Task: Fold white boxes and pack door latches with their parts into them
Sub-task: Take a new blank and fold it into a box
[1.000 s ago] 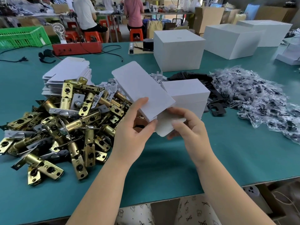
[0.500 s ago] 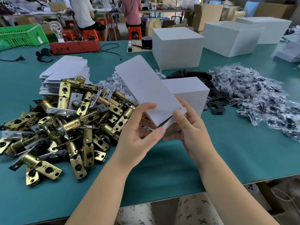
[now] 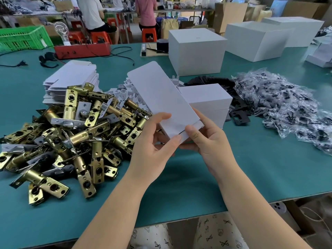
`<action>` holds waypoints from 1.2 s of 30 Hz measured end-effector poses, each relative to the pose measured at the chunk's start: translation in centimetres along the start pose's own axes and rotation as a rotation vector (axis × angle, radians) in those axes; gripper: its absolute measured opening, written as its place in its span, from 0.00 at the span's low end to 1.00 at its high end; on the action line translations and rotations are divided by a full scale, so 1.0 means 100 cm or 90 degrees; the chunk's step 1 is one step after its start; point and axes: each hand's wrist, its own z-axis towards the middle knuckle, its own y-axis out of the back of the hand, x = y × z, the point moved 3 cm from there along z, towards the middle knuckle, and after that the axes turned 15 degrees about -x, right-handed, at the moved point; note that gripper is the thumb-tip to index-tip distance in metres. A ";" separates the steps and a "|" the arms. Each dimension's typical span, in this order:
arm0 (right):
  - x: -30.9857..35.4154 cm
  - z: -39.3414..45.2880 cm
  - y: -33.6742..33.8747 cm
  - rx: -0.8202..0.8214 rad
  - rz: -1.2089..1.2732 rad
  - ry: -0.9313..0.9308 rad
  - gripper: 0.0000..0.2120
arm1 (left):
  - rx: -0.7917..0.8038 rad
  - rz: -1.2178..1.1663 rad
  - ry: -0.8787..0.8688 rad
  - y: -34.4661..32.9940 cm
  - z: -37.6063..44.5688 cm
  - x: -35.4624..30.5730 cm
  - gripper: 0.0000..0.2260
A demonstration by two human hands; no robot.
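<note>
Both hands hold one long white box (image 3: 161, 97) tilted up over the green table (image 3: 251, 177). My left hand (image 3: 152, 146) grips its near end from the left, thumb on the top face. My right hand (image 3: 208, 142) presses the end flap shut with its thumb, fingers underneath. A heap of brass door latches (image 3: 71, 137) lies to the left. Flat white box blanks (image 3: 71, 76) are stacked behind the heap. Bagged small parts (image 3: 287, 112) are piled on the right, with black strike plates (image 3: 239, 117) next to them.
A stack of small white boxes (image 3: 208, 103) stands just behind my hands. Larger white boxes (image 3: 197, 51) sit farther back. A red tray (image 3: 82, 50), cables and a green crate (image 3: 23, 38) are at the far left. People sit at another table beyond.
The end flap that stuck out under my right hand has been folded in against the box end. The box has risen a little and my right thumb now lies on the flap.
</note>
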 end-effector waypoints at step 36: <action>-0.005 0.002 0.003 -0.066 -0.010 -0.032 0.14 | -0.027 0.185 -0.148 0.000 -0.003 -0.004 0.25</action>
